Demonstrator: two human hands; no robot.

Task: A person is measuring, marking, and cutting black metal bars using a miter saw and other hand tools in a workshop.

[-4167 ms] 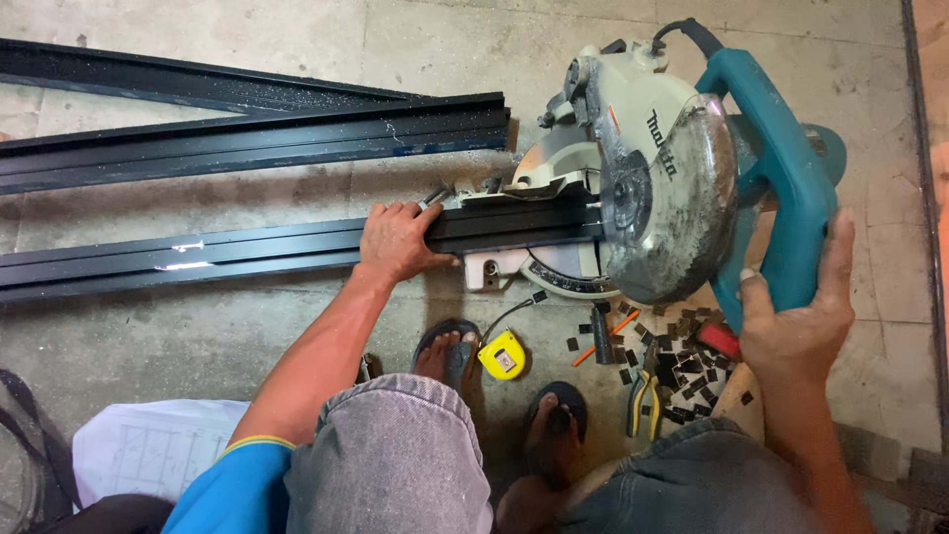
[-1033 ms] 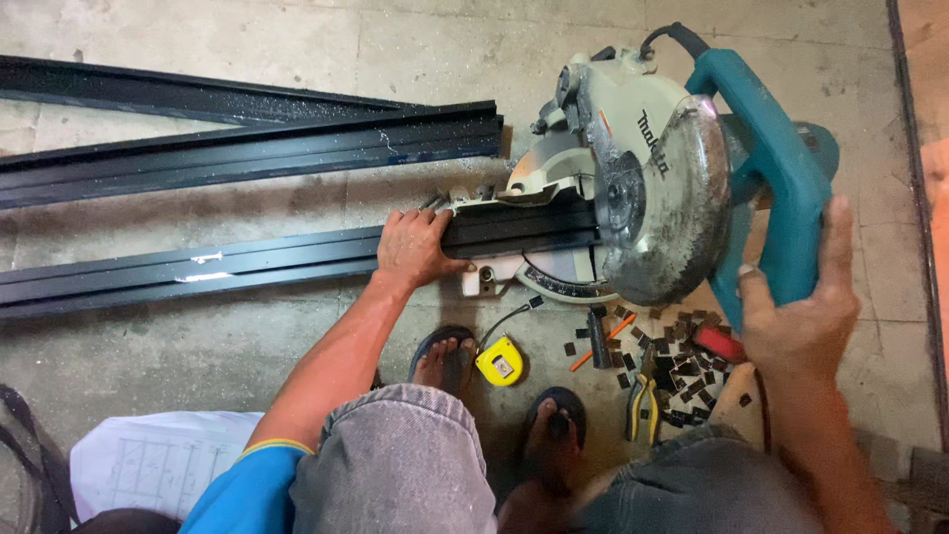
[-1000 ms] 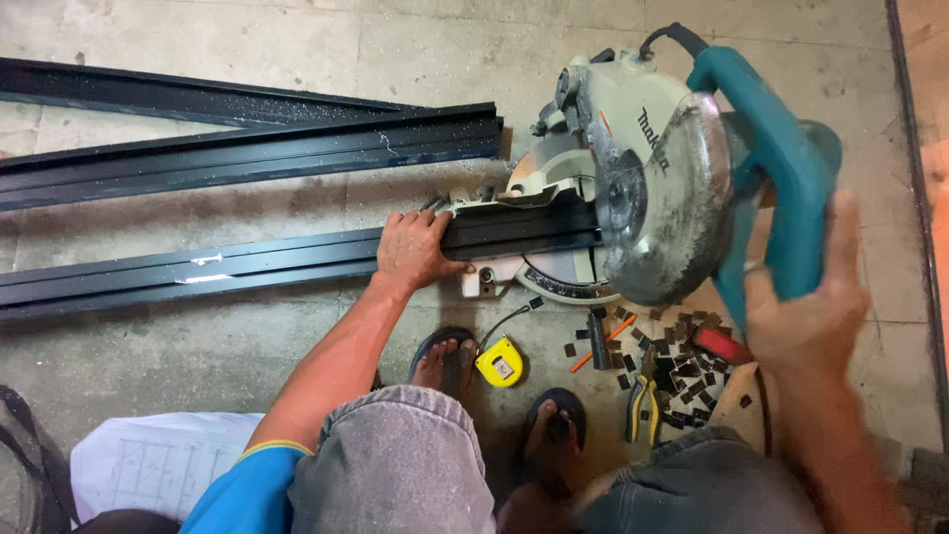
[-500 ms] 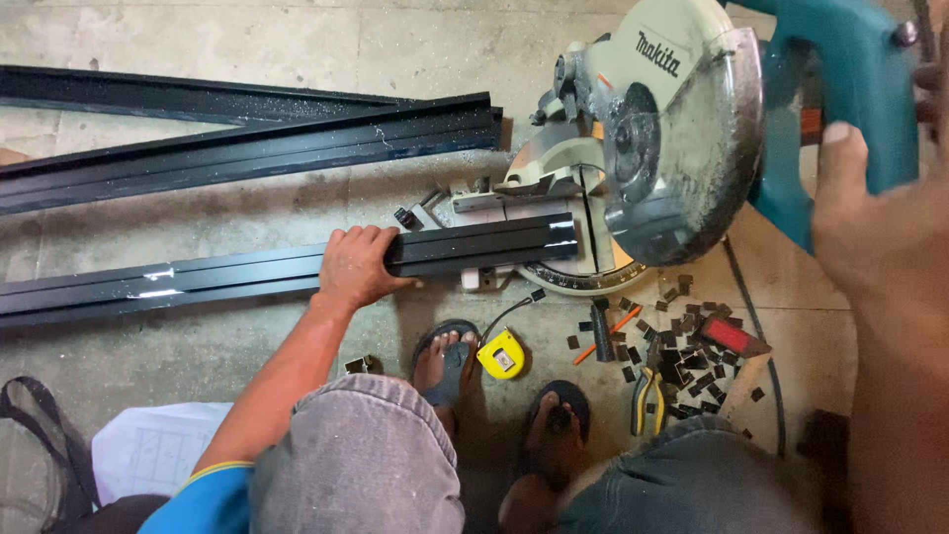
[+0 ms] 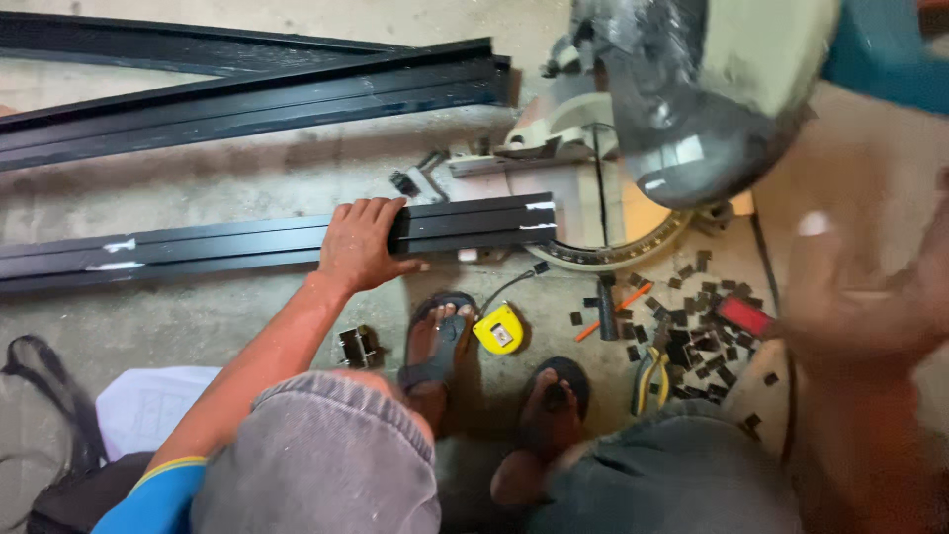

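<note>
My left hand (image 5: 361,242) is clamped over a long black aluminium profile (image 5: 474,222) lying on the concrete floor. The profile's cut right end sits at the edge of the mitre saw's round base (image 5: 593,213). The saw head (image 5: 712,89), with its pale blade guard and teal handle, is raised and blurred at the top right. My right hand (image 5: 870,297) is a motion-blurred shape at the right edge, below the handle and apart from it. Its fingers cannot be made out.
More long black profiles (image 5: 247,89) lie across the top left. A yellow tape measure (image 5: 499,329) sits by my sandalled feet. Several small black offcuts (image 5: 692,341), pliers (image 5: 647,376) and a red object (image 5: 746,316) litter the floor at right. A paper sheet (image 5: 148,405) lies at lower left.
The saw head has swung up off the profile. My left hand has slid the profile to the left. My right hand has dropped away from the teal handle.
</note>
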